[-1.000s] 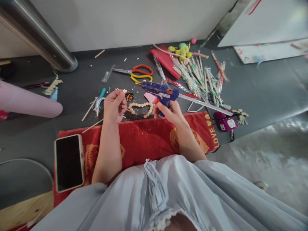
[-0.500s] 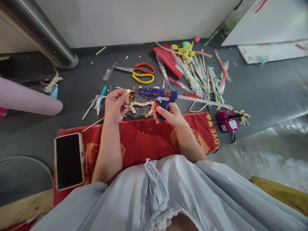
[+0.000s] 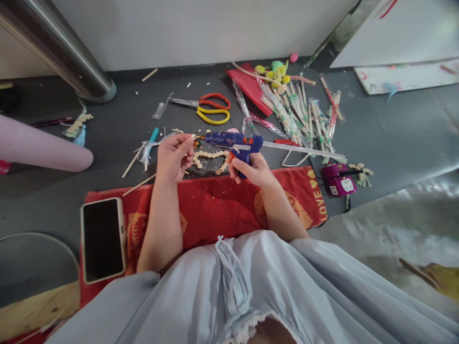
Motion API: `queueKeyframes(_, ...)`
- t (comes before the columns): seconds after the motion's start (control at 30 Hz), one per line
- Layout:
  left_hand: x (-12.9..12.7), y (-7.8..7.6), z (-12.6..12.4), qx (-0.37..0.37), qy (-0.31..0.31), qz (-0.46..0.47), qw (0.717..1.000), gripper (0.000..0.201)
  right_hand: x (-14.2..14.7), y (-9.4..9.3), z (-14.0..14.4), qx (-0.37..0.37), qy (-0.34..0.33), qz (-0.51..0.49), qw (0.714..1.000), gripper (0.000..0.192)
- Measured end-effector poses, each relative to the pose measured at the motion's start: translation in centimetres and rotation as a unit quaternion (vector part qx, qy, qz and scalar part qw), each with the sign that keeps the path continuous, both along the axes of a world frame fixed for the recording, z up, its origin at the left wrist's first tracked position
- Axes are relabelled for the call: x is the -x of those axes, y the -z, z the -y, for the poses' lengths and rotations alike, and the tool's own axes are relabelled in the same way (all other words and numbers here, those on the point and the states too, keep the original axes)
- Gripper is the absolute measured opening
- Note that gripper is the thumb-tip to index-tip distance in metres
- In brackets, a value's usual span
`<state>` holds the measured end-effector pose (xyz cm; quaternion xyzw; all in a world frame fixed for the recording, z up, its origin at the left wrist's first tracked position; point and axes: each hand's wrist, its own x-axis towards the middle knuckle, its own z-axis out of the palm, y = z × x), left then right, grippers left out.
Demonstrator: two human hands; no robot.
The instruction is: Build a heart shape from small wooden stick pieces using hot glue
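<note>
My right hand (image 3: pixel 253 169) is wrapped round the handle of a blue hot glue gun (image 3: pixel 225 139), with a long clear glue stick (image 3: pixel 304 151) sticking out of its back. The gun's nozzle points left, at the fingertips of my left hand (image 3: pixel 175 156). Between that thumb and forefinger is pinched a small pale piece (image 3: pixel 192 137), close to or touching the nozzle; I cannot tell which. Below the gun, a curved chain of small pale pieces (image 3: pixel 208 155) lies on the dark table among crumbs. Scissors (image 3: pixel 214 109) with one orange and one yellow handle lie behind.
A red towel (image 3: pixel 218 205) covers the table's front, with a phone (image 3: pixel 103 239) on its left. Plastic-wrapped sticks (image 3: pixel 297 112) are heaped at the back right, near a purple power socket (image 3: pixel 339 180). A pink cylinder (image 3: pixel 43 145) and a metal post (image 3: pixel 60 52) stand left.
My hands have hardly moved; the pinched piece has turned slightly at the nozzle. At the lower right, the yellow-green thing on the floor side has shifted right and mostly out of view.
</note>
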<state>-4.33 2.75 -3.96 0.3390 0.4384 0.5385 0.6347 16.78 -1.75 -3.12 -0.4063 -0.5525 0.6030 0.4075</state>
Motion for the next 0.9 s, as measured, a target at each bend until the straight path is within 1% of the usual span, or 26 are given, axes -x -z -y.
queueKeyframes(0.1, 0.01, 0.16, -0.05, -0.002, 0.003, -0.005, 1.0, 0.038, 0.0, -0.01, 0.03, 0.002, 0.0, 0.0, 1.0, 0.045)
queueKeyframes(0.27, 0.07, 0.55, -0.22, -0.018, 0.013, 0.015, 1.0, 0.048, -0.05, 0.05, 0.05, 0.004, 0.0, -0.008, 1.0, 0.046)
queueKeyframes(0.4, 0.03, 0.47, -0.22, -0.014, 0.011, 0.021, 1.0, 0.051, -0.16, -0.04, 0.06, 0.002, 0.001, -0.008, 1.0, 0.045)
queueKeyframes(0.57, -0.01, 0.36, -0.23, -0.012, 0.002, 0.02, 1.0, 0.051, -0.33, -0.04, 0.13, 0.004, 0.006, 0.007, 1.0, 0.046)
queueKeyframes(0.7, 0.02, 0.49, -0.3, -0.033, 0.006, 0.018, 0.999, 0.048, -0.38, 0.0, 0.13, 0.001, 0.006, 0.007, 1.0, 0.046)
queueKeyframes(0.9, 0.07, 0.76, -0.39, -0.03, 0.002, 0.013, 0.999, 0.047, -0.41, -0.09, 0.11, -0.005, 0.006, 0.005, 1.0, 0.044)
